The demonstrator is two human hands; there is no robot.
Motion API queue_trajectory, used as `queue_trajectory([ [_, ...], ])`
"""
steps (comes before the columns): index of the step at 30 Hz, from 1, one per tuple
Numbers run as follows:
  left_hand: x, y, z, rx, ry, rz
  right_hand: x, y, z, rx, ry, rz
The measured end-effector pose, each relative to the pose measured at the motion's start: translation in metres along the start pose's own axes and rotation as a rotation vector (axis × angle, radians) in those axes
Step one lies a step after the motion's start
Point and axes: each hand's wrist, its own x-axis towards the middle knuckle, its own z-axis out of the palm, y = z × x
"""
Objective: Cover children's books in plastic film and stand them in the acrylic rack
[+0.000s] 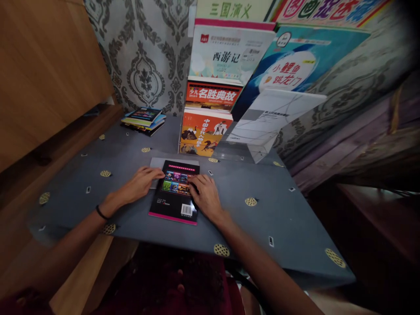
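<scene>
A black book [173, 203] with a pink bottom strip, small colourful pictures and a barcode lies flat on the table, back cover up. Its upper left part rests over a flat light-grey piece [157, 162]. At the book's left edge, my left hand [144, 180] has its fingers close together, tips on the edge. My right hand [206, 194] holds the right edge, fingers bent over the cover beside the pictures. What lies under the fingertips is hidden.
A grey table [262, 223] with a pineapple-print cover bears a small stack of books [144, 119] at the back left. Behind my hands stands a clear display rack [229, 153] with several upright books. A wooden cabinet [49, 74] is at left, a curtain [354, 144] at right.
</scene>
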Motion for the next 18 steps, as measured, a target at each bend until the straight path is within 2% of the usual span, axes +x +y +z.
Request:
queue_trajectory([
  [6,-0.039,0.014,-0.002,0.137,-0.076,0.169,-0.001,0.000,0.002,0.003,0.017,-0.011],
  [11,-0.059,0.029,-0.009,0.115,-0.101,0.207,-0.001,0.001,0.001,0.057,0.021,-0.004],
  [15,-0.044,0.038,-0.006,0.101,-0.071,0.203,0.000,0.005,0.002,0.180,0.056,0.014],
  [18,-0.015,0.049,0.012,0.148,-0.071,0.208,-0.001,0.009,0.003,0.301,0.110,0.019],
])
